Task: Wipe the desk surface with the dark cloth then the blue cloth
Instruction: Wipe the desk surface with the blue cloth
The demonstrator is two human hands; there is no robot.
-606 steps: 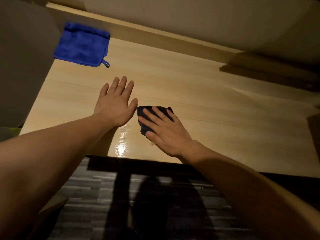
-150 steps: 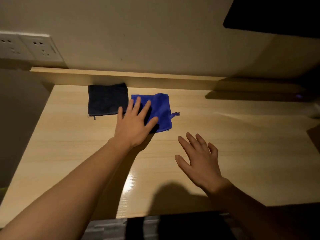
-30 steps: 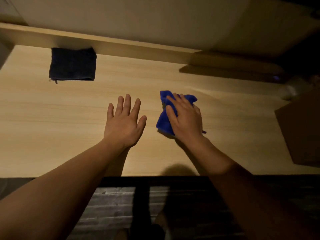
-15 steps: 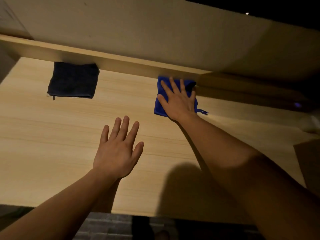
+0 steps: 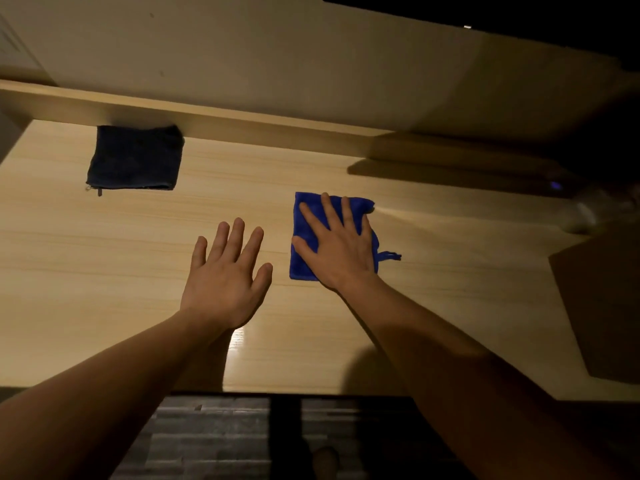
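The light wooden desk (image 5: 104, 258) fills the view. A folded blue cloth (image 5: 300, 263) lies flat near the desk's middle right, and my right hand (image 5: 337, 245) presses on it with the palm down and fingers spread. My left hand (image 5: 225, 278) is beside it to the left, open and flat, fingers apart, with nothing in it. The dark cloth (image 5: 135, 157) lies folded at the back left, against the raised back ledge (image 5: 263, 128), away from both hands.
A brown box-like object (image 5: 602, 303) sits on the desk's right end. A pale, dim object (image 5: 588, 211) lies at the far right in shadow. The wall rises behind the ledge. The desk's front edge and dark floor (image 5: 214, 438) are below.
My right hand has slid the blue cloth back from the rear ledge toward the desk's middle. The left hand stays open beside it. The dark cloth has not moved.
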